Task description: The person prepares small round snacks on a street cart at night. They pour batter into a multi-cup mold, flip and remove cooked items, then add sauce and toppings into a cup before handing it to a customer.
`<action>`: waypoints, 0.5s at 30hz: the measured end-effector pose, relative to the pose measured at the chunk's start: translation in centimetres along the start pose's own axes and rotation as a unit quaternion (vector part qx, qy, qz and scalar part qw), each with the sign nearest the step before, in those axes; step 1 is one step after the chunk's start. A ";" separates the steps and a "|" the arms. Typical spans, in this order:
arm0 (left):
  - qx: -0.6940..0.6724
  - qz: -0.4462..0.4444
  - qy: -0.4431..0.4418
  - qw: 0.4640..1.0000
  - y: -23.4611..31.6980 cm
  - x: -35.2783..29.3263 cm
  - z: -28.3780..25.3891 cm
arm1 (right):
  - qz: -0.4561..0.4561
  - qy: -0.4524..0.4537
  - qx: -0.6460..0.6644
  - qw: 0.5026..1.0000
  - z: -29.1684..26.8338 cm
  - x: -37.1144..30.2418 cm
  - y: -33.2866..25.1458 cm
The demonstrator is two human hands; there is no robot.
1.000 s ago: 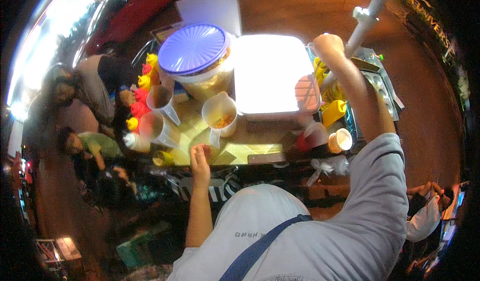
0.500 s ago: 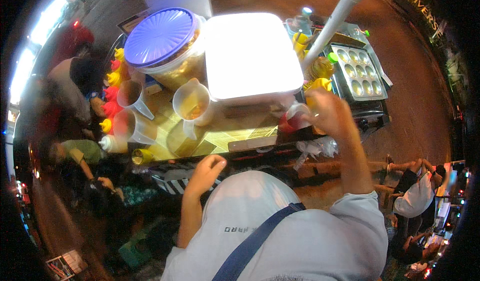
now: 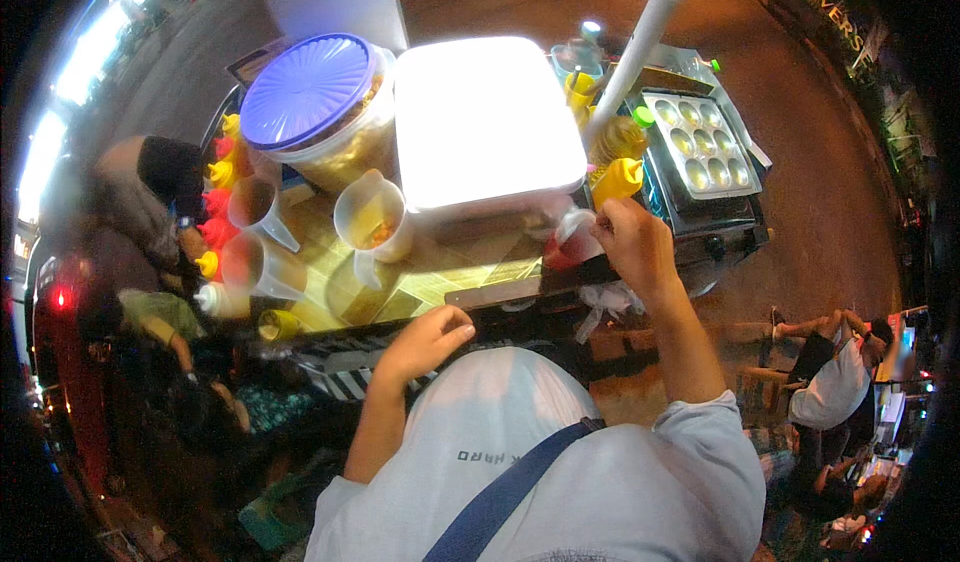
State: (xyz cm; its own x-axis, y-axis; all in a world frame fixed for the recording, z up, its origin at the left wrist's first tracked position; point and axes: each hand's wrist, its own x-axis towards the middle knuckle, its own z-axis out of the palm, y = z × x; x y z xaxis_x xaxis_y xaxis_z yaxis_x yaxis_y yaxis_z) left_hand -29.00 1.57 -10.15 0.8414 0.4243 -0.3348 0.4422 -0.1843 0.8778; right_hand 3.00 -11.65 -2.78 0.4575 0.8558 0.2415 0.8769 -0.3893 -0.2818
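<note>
My right hand (image 3: 637, 245) is over the right front of the cart, its fingers bent together beside a small red tub (image 3: 572, 245) with a pale, see-through top. Whatever those fingertips pinch, if anything, is hidden. Just beyond the knuckles stands a yellow squeeze bottle (image 3: 617, 178). Close to the front edge, my left hand (image 3: 428, 344) hangs with nothing in it, fingers loosely bent and thumb apart. Left of centre is a clear measuring jug (image 3: 368, 224) with some orange-brown food at its bottom.
A glowing white box (image 3: 490, 122) and a big tub with a purple lid (image 3: 310, 92) fill the back. Red and yellow squeeze bottles (image 3: 217, 202) line the left. At right, a round-welled pan (image 3: 700, 147) sits beyond a slanting white pole (image 3: 640, 47). People sit on both sides.
My right hand has come down from beside the yellow bottle, its fingers now closer together by the red tub. My left hand has shifted slightly right. The whole view has tilted a little.
</note>
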 end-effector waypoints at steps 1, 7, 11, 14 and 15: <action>-0.006 -0.010 0.000 1.000 -0.2 -0.2 0.1 | -0.002 0.003 0.007 1.000 0.0 -0.1 0.1; -0.002 -0.009 0.014 1.000 -0.6 -0.4 0.0 | -0.036 0.017 -0.003 0.999 0.2 -1.1 0.5; 0.012 0.001 0.015 1.000 -0.6 -0.2 0.0 | -0.056 0.055 -0.022 0.997 1.0 -1.5 0.5; 0.030 0.043 0.030 0.998 0.0 0.4 0.2 | -0.038 0.059 0.000 0.998 1.7 -1.4 0.4; 0.045 0.068 0.041 0.996 0.5 0.8 0.4 | -0.043 0.069 0.021 0.996 1.9 -1.5 0.3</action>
State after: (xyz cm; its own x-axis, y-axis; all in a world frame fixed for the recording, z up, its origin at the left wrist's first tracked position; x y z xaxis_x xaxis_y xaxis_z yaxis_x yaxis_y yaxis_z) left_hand -27.98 1.50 -10.14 0.8684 0.4609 -0.1829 0.3555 -0.3217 0.8776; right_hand 2.33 -12.37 -5.02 0.3984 0.8297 0.3909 0.9086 -0.2988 -0.2917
